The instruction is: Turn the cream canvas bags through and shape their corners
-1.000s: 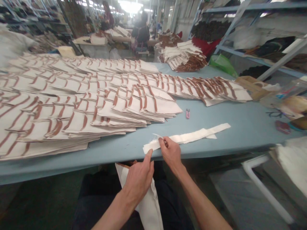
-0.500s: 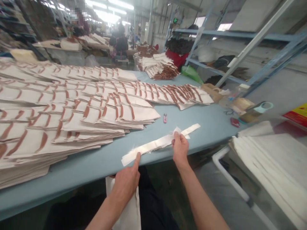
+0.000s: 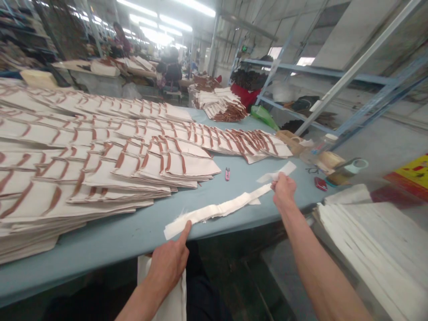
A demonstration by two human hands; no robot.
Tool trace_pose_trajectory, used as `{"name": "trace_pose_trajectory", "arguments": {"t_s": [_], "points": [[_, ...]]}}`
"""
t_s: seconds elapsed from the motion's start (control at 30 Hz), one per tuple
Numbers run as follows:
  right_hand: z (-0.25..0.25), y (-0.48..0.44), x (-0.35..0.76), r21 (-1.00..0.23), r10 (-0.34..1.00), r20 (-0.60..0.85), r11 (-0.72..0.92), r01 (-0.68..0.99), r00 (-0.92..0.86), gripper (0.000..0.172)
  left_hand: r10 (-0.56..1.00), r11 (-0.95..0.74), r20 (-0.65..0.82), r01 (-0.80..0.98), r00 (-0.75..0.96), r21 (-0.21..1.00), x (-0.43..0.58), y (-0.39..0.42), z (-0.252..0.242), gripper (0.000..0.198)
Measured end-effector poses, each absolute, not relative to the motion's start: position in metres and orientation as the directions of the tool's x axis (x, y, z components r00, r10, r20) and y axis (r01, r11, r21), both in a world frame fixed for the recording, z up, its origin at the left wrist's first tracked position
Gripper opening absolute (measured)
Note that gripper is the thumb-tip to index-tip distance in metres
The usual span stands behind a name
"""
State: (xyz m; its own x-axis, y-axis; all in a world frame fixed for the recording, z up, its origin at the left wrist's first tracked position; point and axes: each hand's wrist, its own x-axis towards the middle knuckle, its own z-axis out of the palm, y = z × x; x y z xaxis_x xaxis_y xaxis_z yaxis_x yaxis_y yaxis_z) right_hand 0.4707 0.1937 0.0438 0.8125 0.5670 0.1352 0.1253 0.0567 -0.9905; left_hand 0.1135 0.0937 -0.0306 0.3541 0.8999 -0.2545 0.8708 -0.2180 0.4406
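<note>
A long cream fabric strip (image 3: 230,206) lies slantwise along the near edge of the table, its edges frayed in places. My left hand (image 3: 170,258) presses the strip's left end with a stretched index finger, the other fingers partly curled. My right hand (image 3: 285,189) is closed in a pinch on a thin white strip (image 3: 279,172), just beyond the right end of the cream one. Whether the thin piece is paper or cloth I cannot tell. Below my left hand, a white cloth piece (image 3: 170,298) hangs at my lap.
Rows of overlapping cream panels with brown edging (image 3: 110,167) cover the left and back of the table (image 3: 110,240). Pink thread snips (image 3: 227,174) lie beyond the strip. At right are a red object (image 3: 320,183), a tape roll (image 3: 356,166) and stacked white cloth (image 3: 371,240).
My right hand has moved right and slightly away from me, carrying the thin white strip off the middle of the cream one. My left finger stays on the left end.
</note>
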Motion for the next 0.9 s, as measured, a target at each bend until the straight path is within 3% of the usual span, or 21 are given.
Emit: {"name": "trace_pose_trajectory", "arguments": {"t_s": [0.07, 0.2, 0.4, 0.53, 0.67, 0.77, 0.9], "points": [[0.051, 0.182, 0.452, -0.996, 0.636, 0.085, 0.061, 0.059, 0.767, 0.024, 0.906, -0.211, -0.205, 0.815, 0.370, 0.539, 0.110, 0.094, -0.039, 0.067], [0.053, 0.153, 0.379, -0.994, 0.818, 0.043, 0.092, -0.056, 0.574, 0.041, 0.928, -0.196, -0.075, 0.648, 0.365, 0.736, 0.098, 0.089, -0.049, 0.057], [0.056, 0.108, 0.254, -0.966, 0.984, -0.074, -0.030, -0.256, 0.164, 0.051, 0.984, -0.072, -0.001, 0.412, 0.176, 0.908, 0.064, 0.053, -0.038, 0.053], [0.071, 0.083, 0.188, -0.867, 0.969, -0.180, -0.238, -0.438, -0.170, 0.048, 0.995, -0.034, 0.007, 0.269, 0.099, 0.963, 0.051, 0.032, -0.031, 0.049], [0.084, 0.065, 0.151, -0.763, 0.895, -0.159, -0.379, -0.523, -0.416, 0.041, 0.999, -0.029, 0.032, 0.149, -0.021, 0.988, 0.034, 0.029, -0.027, 0.054], [0.080, 0.062, 0.142, -0.748, 0.874, -0.152, -0.407, -0.524, -0.461, 0.042, 0.997, -0.010, 0.017, 0.087, -0.072, 0.996, 0.013, 0.027, -0.021, 0.064], [0.058, 0.061, 0.138, -0.668, 0.874, -0.275, -0.473, -0.574, -0.401, 0.040, 0.999, 0.018, -0.017, 0.046, -0.031, 0.999, -0.011, 0.012, -0.007, 0.072]]}}
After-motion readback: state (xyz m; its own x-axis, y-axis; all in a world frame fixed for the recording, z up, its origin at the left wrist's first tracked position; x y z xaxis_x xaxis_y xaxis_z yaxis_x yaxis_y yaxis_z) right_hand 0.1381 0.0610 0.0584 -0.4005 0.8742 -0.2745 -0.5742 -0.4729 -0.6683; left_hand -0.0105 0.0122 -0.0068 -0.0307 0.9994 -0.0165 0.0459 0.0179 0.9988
